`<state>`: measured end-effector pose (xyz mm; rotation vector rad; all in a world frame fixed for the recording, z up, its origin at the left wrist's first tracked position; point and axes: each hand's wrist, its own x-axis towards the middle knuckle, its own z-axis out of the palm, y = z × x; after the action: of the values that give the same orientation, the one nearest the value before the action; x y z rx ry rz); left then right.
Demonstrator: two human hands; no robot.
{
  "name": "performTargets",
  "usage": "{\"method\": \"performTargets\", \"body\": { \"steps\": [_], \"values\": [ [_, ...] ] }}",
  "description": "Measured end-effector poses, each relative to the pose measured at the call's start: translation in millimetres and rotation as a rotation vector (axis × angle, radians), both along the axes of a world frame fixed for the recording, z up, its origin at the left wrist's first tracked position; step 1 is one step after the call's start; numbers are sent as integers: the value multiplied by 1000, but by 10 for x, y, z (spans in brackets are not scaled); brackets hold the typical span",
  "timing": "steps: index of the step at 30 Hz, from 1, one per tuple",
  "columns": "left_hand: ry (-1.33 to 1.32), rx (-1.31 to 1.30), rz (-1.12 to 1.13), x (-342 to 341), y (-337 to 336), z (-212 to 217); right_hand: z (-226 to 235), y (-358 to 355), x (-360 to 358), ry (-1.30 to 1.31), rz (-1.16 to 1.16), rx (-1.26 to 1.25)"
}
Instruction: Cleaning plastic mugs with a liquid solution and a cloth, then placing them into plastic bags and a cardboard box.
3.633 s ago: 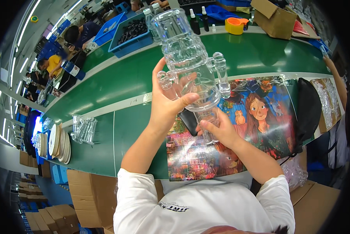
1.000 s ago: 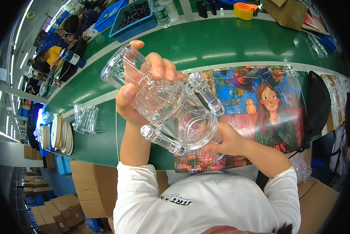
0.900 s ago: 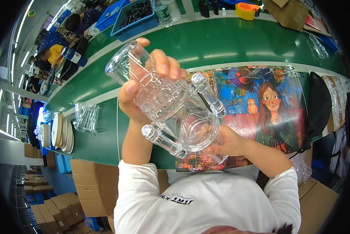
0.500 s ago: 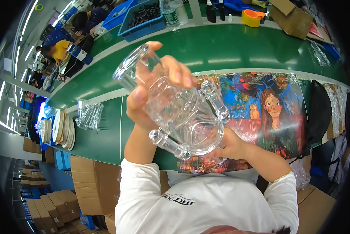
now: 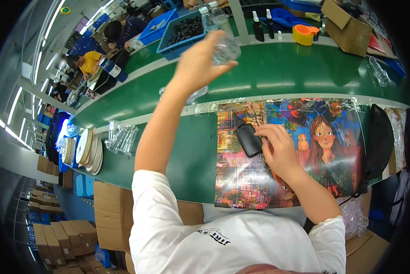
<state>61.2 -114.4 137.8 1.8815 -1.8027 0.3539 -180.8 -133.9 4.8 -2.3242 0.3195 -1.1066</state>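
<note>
Clear glassware [image 5: 227,48], near a blue bin [image 5: 171,53], fills our curled left hand [image 5: 199,58], arm outstretched; our bent right hand [image 5: 280,148] meets a black bottle [image 5: 248,141]; whether pinching, we cannot tell.

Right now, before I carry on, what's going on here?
Someone in a white shirt is at a green workbench. The left hand is stretched out at a clear vessel; how firmly it grips is hard to tell. The right hand is at the edge of a black bottle lying on a colourful picture mat. Another clear piece shows partly behind the left forearm.
</note>
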Motion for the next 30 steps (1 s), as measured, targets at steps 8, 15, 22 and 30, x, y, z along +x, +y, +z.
{"method": "performTargets", "body": {
  "steps": [8, 15, 22, 30],
  "values": [
    [-173, 464, -73, 707, -856, -1264, -64, 44, 79, 64, -34, -26],
    [-297, 385, 65, 710, -748, -1359, -92, 108, 118, 73, 12, -26],
    [-420, -222, -55, 42, 1545, -400, 70, 177, -20, 121, 7, 114],
    [173, -306, 1209, -223, 4889, -1740, -56, 403, -17, 69, 140, 173]
  ]
}}
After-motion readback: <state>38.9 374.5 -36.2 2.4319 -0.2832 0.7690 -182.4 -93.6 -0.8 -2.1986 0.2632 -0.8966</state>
